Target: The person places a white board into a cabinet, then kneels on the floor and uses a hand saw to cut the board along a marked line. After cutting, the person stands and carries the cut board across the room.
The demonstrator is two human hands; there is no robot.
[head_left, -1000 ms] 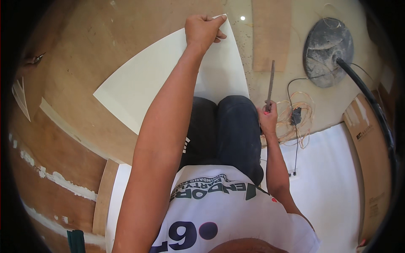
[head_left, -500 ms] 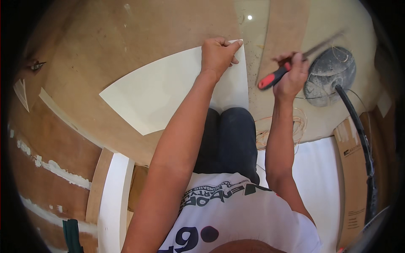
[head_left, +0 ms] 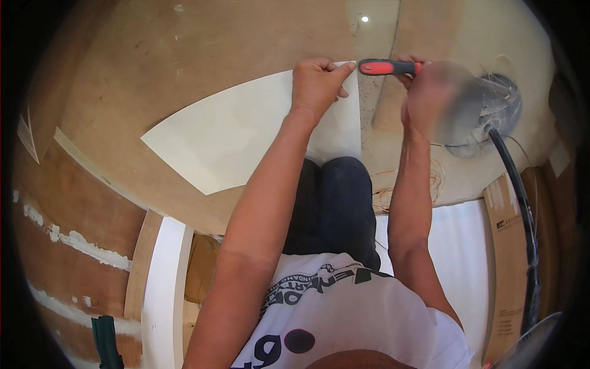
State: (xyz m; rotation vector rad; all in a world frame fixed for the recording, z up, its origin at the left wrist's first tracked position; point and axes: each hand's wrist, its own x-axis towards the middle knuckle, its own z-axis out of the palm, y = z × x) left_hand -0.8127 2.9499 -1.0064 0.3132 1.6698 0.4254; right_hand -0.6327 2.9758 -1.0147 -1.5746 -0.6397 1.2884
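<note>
Since a second ago the right hand [head_left: 430, 98] has lifted the tool from beside the knee and brought it up level with the far corner of the cream sheet [head_left: 246, 132], while the left hand [head_left: 316, 86] has stayed pinned on that corner.

Left fingers [head_left: 335, 66] are curled and pressed flat onto the sheet's top edge, thumb and forefinger reaching toward the corner tip; they appear to bear down on it so the sheet cannot slide over the wood. The right hand is blurred with motion, but its fingers are clenched around a red and black handle [head_left: 388, 67], which lies level and points left, its end almost meeting the left fingertips. The working end of the tool is hidden behind the hand, so what kind it is cannot be told.

Outward from there, the sheet spreads left and toward the person as a wide pale wedge lying flat on the plywood floor [head_left: 184, 55]. The person's dark-trousered knees [head_left: 335, 203] overlap its near edge, adding weight. Right of the hands sits a round fan [head_left: 491, 114] with a black cable [head_left: 519, 184], and thin copper wire [head_left: 393, 190] lies loose by the knee.
</note>
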